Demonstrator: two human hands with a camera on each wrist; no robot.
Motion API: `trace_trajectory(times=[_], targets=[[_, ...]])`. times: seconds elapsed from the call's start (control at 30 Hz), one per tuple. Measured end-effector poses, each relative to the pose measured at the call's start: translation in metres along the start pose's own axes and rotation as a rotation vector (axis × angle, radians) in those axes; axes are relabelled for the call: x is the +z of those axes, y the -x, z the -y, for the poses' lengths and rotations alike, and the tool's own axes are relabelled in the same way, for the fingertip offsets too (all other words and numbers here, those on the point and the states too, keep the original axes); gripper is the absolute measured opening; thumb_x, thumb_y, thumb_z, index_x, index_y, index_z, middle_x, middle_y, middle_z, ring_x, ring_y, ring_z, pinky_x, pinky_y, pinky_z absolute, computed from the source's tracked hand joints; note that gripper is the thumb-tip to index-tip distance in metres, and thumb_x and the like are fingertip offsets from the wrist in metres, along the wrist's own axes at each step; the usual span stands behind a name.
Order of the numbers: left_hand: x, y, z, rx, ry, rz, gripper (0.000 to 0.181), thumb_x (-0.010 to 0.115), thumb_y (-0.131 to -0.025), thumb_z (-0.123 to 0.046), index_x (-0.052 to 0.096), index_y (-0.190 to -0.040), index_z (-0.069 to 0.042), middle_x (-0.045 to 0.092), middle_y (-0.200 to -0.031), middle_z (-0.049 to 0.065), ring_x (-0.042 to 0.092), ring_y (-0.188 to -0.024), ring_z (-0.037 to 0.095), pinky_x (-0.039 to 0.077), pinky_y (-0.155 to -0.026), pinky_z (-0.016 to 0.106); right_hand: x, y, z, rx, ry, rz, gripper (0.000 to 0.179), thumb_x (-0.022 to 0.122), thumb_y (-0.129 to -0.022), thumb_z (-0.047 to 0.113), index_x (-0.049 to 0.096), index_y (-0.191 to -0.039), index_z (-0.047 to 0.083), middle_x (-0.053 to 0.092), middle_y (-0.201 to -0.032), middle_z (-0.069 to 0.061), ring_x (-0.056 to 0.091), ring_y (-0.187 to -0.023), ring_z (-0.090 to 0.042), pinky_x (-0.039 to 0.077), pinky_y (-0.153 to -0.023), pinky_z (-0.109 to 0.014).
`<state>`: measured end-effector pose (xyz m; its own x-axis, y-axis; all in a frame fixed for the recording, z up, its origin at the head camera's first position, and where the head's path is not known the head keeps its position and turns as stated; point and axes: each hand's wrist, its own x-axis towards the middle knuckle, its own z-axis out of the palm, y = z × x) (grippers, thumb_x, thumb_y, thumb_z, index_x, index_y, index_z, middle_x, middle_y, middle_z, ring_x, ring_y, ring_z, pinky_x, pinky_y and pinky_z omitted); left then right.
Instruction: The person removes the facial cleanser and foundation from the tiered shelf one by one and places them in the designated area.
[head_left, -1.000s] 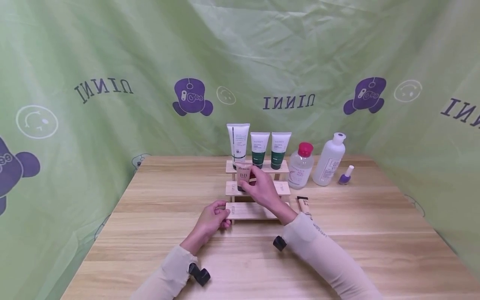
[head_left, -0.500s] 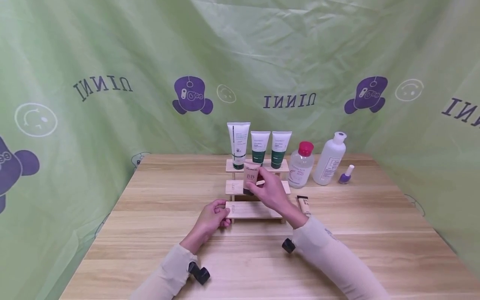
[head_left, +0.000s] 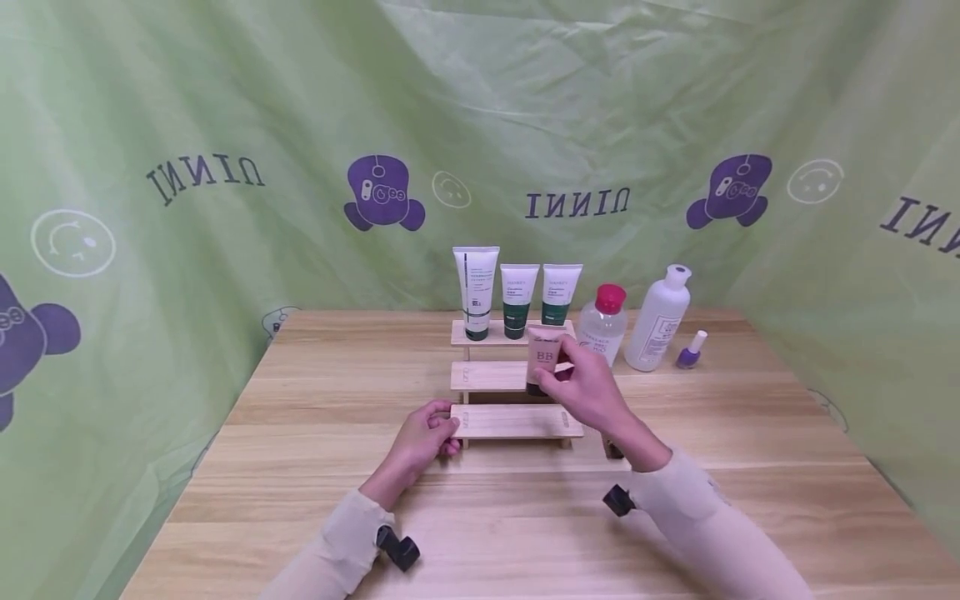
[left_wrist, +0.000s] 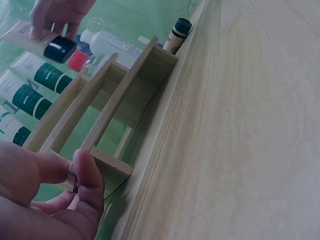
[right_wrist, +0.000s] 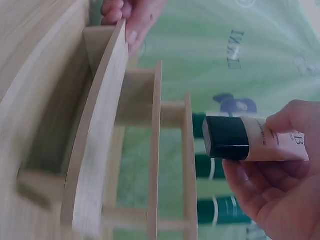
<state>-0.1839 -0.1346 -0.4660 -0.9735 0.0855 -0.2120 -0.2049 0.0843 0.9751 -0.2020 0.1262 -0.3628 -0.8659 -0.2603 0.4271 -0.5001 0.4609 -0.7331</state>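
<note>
My right hand [head_left: 592,390] pinches a pinkish BB cream tube [head_left: 543,357] between thumb and fingers, its black cap downward, over the right part of the middle step. In the right wrist view, the tube's black cap [right_wrist: 226,137] is apart from the shelf edges. A three-step wooden stand [head_left: 517,422] stands on the table. My left hand [head_left: 422,435] grips the left end of its lowest step; the left wrist view shows thumb and finger around the board's end. On the top step, a large white tube [head_left: 477,287] and two smaller white-and-green tubes [head_left: 517,298] stand on their caps.
Right of the stand are a clear bottle [head_left: 604,323] with a red cap, a white bottle [head_left: 660,321] and a purple nail polish [head_left: 690,352]. A beige tube [left_wrist: 176,40] with a dark cap lies by the stand's right end, mostly behind my right forearm in the head view.
My right hand has carried the BB cream tube rightward along the middle step, from its left end to its right part. My left hand has kept its grip on the lowest step.
</note>
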Motion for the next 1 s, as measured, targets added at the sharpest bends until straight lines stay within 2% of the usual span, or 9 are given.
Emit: trace_trajectory(times=[0.3, 0.5, 0.77, 1.0], targets=[[0.001, 0.0, 0.0, 0.001, -0.022, -0.008, 0.041, 0.058, -0.095, -0.003, 0.048, -0.134, 0.005, 0.064, -0.079, 0.011, 0.061, -0.058, 0.015, 0.056, -0.056, 0.027, -0.036, 0.027, -0.025, 0.123, 0.102, 0.017, 0.034, 0.068, -0.087, 0.006, 0.057, -0.119, -0.002, 0.067, -0.107, -0.022, 0.065, -0.093, -0.032, 0.06, -0.074, -0.04], [0.001, 0.0, 0.002, -0.001, -0.04, -0.011, 0.042, 0.058, -0.096, -0.005, 0.048, -0.135, 0.005, 0.065, -0.08, 0.012, 0.061, -0.059, 0.015, 0.056, -0.057, 0.027, -0.052, 0.047, -0.04, 0.188, 0.169, 0.031, 0.037, 0.068, -0.088, 0.008, 0.057, -0.122, -0.003, 0.068, -0.103, -0.02, 0.065, -0.089, -0.029, 0.059, -0.073, -0.037], [0.001, -0.001, 0.0, -0.005, -0.032, -0.018, 0.042, 0.058, -0.095, -0.005, 0.049, -0.135, 0.004, 0.065, -0.08, 0.011, 0.061, -0.059, 0.014, 0.056, -0.056, 0.026, -0.071, 0.054, -0.057, 0.233, 0.204, 0.02, 0.033, 0.068, -0.088, 0.009, 0.058, -0.116, -0.005, 0.067, -0.1, -0.021, 0.064, -0.088, -0.031, 0.055, -0.066, -0.029], [0.001, -0.001, 0.0, 0.0, -0.027, -0.02, 0.041, 0.058, -0.095, -0.004, 0.049, -0.134, 0.003, 0.065, -0.079, 0.01, 0.061, -0.058, 0.014, 0.056, -0.056, 0.026, -0.08, 0.056, -0.07, 0.307, 0.15, 0.043, 0.038, 0.067, -0.089, 0.013, 0.056, -0.121, -0.007, 0.065, -0.105, -0.022, 0.061, -0.092, -0.031, 0.054, -0.068, -0.031]])
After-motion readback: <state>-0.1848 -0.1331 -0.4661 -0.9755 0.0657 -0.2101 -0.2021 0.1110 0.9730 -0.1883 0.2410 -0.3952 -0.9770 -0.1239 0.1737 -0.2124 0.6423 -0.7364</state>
